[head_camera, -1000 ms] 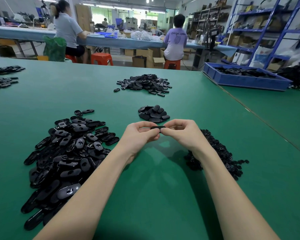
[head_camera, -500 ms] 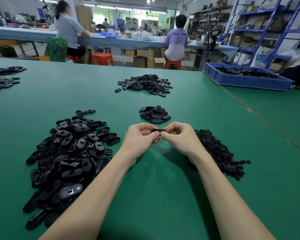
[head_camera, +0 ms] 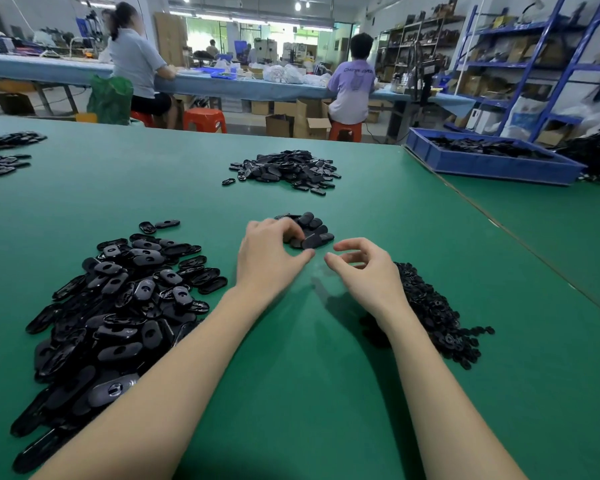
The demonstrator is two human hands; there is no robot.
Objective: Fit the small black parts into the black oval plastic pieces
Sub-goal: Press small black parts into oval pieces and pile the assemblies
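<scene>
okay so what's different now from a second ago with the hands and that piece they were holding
The hands have parted. The left hand has reached forward to the small pile of ovals, its fingers resting there; the piece it pinched is no longer between the hands. The right hand is now empty, loosely curled. The other piles look unchanged.
</scene>
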